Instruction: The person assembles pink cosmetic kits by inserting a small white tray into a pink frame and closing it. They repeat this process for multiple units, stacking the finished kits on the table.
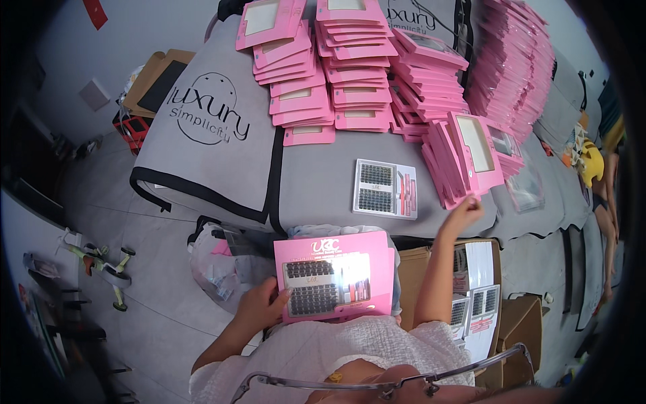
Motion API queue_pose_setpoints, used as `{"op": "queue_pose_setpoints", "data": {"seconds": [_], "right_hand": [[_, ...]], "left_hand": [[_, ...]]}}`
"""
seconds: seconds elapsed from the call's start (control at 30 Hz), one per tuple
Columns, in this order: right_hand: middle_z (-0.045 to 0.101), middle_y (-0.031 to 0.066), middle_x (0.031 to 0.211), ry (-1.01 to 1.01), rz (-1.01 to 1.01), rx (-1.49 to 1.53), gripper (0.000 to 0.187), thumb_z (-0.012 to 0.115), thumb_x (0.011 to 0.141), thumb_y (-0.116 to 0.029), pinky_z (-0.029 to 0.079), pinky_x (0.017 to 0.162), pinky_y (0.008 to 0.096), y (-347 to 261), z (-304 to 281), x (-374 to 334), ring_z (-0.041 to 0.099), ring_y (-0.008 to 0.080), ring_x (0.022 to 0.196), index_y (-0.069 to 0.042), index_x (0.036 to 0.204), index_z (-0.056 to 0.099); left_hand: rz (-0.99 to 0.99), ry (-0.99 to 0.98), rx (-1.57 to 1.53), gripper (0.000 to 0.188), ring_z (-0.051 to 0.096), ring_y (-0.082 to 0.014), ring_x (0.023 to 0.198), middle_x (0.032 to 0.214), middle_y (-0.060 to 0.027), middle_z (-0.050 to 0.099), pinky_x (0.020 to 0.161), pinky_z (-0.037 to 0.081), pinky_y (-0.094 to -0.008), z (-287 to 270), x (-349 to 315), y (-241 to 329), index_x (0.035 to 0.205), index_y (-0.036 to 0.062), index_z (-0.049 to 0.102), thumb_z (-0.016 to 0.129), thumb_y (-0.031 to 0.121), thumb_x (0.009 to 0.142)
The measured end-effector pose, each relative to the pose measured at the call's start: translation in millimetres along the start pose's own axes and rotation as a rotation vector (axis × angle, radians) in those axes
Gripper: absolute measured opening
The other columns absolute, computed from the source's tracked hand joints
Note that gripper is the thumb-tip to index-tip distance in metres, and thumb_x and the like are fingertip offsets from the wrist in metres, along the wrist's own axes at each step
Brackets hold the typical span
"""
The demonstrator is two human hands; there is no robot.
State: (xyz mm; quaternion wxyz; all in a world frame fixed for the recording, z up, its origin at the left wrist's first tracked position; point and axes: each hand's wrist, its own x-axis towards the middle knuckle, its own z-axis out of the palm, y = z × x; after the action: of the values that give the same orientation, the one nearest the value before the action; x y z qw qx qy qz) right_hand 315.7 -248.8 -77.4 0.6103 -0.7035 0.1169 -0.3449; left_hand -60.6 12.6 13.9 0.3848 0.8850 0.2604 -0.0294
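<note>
Left hand low, right hand extended, curled

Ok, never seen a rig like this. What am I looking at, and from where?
No robot here: a person works bare-handed. The one picture comes from a fisheye camera worn on the head, looking down, so edges bend.

The left hand holds a pink package; its window shows a tray with dark clusters. The right hand is at the lower end of some leaning pink sleeves; whether it grips one isn't clear.

On the grey-covered surface are stacks of pink sleeves and a loose tray. More trays sit in a cardboard box below.
</note>
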Motion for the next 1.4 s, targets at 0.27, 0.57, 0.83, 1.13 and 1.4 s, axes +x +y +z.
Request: {"op": "queue_pose_setpoints", "data": {"seconds": [0.27, 0.57, 0.83, 1.13, 1.4], "right_hand": [[0.053, 0.0201, 0.096, -0.009, 0.14, -0.163, 0.084, 0.074, 0.072, -0.034, 0.045, 0.078, 0.0316, 17.2, -1.1, 109.7, 0.055, 0.0234, 0.086, 0.016, 0.121, 0.029], [0.054, 0.0154, 0.098, 0.024, 0.213, -0.164, 0.085, 0.077, 0.068, -0.021, 0.044, 0.08, 0.0325, 52.4, 3.7, 129.2, 0.055, 0.0212, 0.082, 0.015, 0.124, 0.024], [0.049, 0.0019, 0.085, -0.031, -0.253, 0.427, 0.059, 0.057, 0.084, -0.002, 0.039, 0.059, 0.0199, -60.1, -3.1, 86.6, 0.045, 0.0066, 0.066, 0.002, 0.132, 0.023], [0.05, -0.0009, 0.084, -0.753, -0.031, 0.613, 0.051, 0.056, 0.084, -0.001, 0.036, 0.052, 0.0168, -145.4, 17.2, -35.2, 0.043, 0.0022, 0.063, -0.002, 0.129, 0.032], [0.053, 0.0035, 0.086, -1.035, 0.224, 0.279, 0.041, 0.051, 0.09, -0.012, 0.044, 0.059, 0.0193, -90.6, 33.1, -59.1, 0.056, 0.009, 0.08, 0.0, 0.126, 0.036]], "left_hand": [[0.175, 0.281, -0.005, 0.027, 0.054, -0.0365, 0.058, 0.06, -0.0168, 0.052, 0.05, 0.04, -0.0408, -29.0, 28.3, 8.4, 0.072, 0.0031, 0.05, 0.05, 0.026, 0.086], [0.296, 0.3, -0.119, 0.024, 0.051, -0.0345, 0.052, 0.059, -0.0187, 0.05, 0.047, 0.037, -0.0375, -38.0, 46.7, 45.4, 0.071, -0.001, 0.048, 0.051, 0.018, 0.085], [0.253, 0.183, -0.515, 0.027, 0.044, -0.0061, 0.05, 0.052, -0.0025, 0.048, 0.046, 0.035, -0.024, -38.7, 79.8, 39.0, 0.071, -0.0001, 0.052, 0.047, 0.017, 0.092], [0.388, 0.19, -1.003, 0.054, 0.043, -0.0182, 0.115, 0.124, -0.0158, 0.045, 0.096, 0.033, -0.0298, -27.1, 165.6, 48.2, 0.136, 0.0036, 0.024, 0.05, 0.023, 0.092], [-0.007, -0.042, -1.274, 0.039, 0.057, -0.0151, 0.095, 0.106, -0.0092, 0.057, 0.08, 0.047, -0.0269, 1.1, 210.3, -17.0, 0.118, -0.0036, 0.047, 0.056, 0.021, 0.089]]}}
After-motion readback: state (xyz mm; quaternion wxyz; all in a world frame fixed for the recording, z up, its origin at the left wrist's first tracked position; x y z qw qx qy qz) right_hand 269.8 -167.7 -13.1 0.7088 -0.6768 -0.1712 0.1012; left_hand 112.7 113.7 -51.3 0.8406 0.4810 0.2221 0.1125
